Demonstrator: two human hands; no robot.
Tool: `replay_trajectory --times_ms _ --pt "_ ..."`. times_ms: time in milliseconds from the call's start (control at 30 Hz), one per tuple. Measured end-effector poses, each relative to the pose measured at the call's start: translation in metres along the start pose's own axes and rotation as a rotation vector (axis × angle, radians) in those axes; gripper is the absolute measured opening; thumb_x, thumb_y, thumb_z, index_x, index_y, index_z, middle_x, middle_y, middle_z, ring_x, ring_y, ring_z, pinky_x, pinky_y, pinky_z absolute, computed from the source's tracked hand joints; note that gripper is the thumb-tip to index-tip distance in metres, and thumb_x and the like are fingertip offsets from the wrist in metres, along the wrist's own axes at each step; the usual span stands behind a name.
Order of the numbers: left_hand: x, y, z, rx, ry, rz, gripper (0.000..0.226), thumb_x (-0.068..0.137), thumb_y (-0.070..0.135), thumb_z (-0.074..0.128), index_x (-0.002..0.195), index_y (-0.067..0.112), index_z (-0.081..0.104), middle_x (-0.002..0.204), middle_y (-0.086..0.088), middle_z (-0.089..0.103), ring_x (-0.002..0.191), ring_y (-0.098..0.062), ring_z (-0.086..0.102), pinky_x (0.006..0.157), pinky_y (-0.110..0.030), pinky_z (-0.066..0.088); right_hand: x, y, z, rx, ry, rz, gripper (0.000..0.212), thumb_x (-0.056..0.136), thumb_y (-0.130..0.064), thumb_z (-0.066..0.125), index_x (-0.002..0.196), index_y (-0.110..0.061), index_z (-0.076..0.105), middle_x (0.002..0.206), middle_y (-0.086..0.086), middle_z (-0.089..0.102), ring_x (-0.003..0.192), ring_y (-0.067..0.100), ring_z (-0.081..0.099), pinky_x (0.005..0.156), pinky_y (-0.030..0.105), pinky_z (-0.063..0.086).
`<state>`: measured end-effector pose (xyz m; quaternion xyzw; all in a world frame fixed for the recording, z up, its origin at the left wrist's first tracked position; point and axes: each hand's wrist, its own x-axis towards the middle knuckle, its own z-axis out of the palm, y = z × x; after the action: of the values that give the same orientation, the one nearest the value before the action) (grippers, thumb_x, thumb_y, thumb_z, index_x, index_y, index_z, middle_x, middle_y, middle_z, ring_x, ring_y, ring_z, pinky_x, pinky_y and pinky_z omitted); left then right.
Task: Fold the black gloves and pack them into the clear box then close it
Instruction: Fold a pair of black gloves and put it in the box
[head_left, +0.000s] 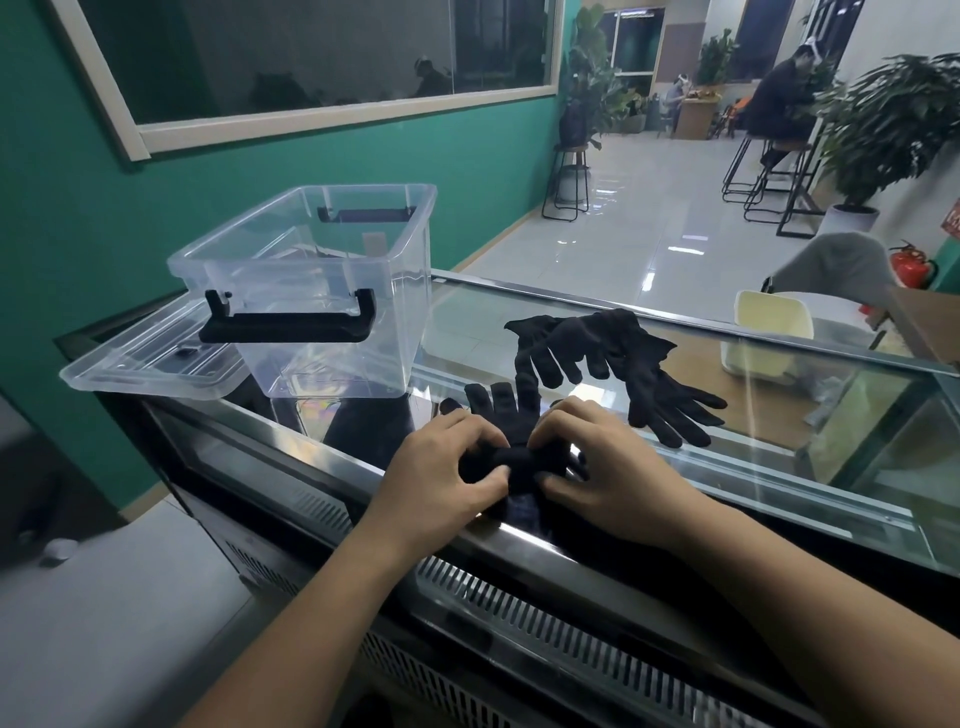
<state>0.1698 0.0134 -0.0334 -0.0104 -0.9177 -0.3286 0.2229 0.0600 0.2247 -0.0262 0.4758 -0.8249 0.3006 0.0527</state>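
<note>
A black glove (501, 410) lies on the glass counter top in front of me, fingers pointing away, its cuff end rolled up. My left hand (441, 467) and my right hand (597, 462) both grip that rolled cuff from either side, thumbs underneath. More black gloves (613, 353) lie in a loose pile just behind, to the right. The clear box (332, 280) stands open at the back left with black handles. Its clear lid (140, 364) lies flat beside it on the left.
The glass counter (779, 457) has a metal front edge with vent grilles below. A cream container (769, 332) stands at the far right under the glass. Stools, plants and seated people fill the room behind.
</note>
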Motion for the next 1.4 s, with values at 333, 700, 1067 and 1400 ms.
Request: replay_trajectory --times_ms 333,700,1067,1400 --pt "0.002 -0.001 -0.002 -0.174 0.063 -0.186 0.003 0.1 0.032 0.073 0.099 0.031 0.07 0.088 0.019 0.076 0.09 0.002 0.073 0.076 -0.013 0.054 0.0 -0.003 0.004 0.109 0.09 0.184 0.011 0.101 -0.035 0.071 0.111 -0.032 0.068 0.087 -0.016 0.071 0.085 0.0 0.065 0.071 0.014 0.046" --pt "0.004 -0.003 0.007 -0.041 0.17 -0.072 0.018 0.095 0.012 0.08 0.099 0.029 0.077 0.101 0.016 0.058 0.087 -0.006 0.063 0.079 -0.018 0.055 0.0 -0.005 0.002 0.022 0.154 0.123 0.016 0.091 -0.014 0.082 0.101 -0.025 0.074 0.097 -0.019 0.057 0.09 -0.008 0.056 0.074 0.004 0.041" --pt "-0.001 -0.002 0.006 0.068 0.001 -0.005 0.035 0.086 0.034 0.077 0.12 0.035 0.067 0.117 0.023 0.057 0.114 0.0 0.06 0.098 -0.013 0.05 -0.002 -0.009 -0.002 -0.019 0.008 0.02 0.031 0.085 -0.031 0.078 0.114 -0.029 0.068 0.113 -0.012 0.057 0.103 0.005 0.056 0.088 0.017 0.047" --pt "-0.001 0.004 0.004 -0.02 0.068 -0.161 0.021 0.097 0.049 0.06 0.117 0.043 0.061 0.106 0.025 0.068 0.094 -0.003 0.068 0.083 -0.035 0.056 -0.002 -0.011 -0.003 0.119 0.115 0.115 0.015 0.1 -0.029 0.071 0.113 -0.032 0.065 0.095 -0.019 0.069 0.089 -0.004 0.061 0.079 0.015 0.046"
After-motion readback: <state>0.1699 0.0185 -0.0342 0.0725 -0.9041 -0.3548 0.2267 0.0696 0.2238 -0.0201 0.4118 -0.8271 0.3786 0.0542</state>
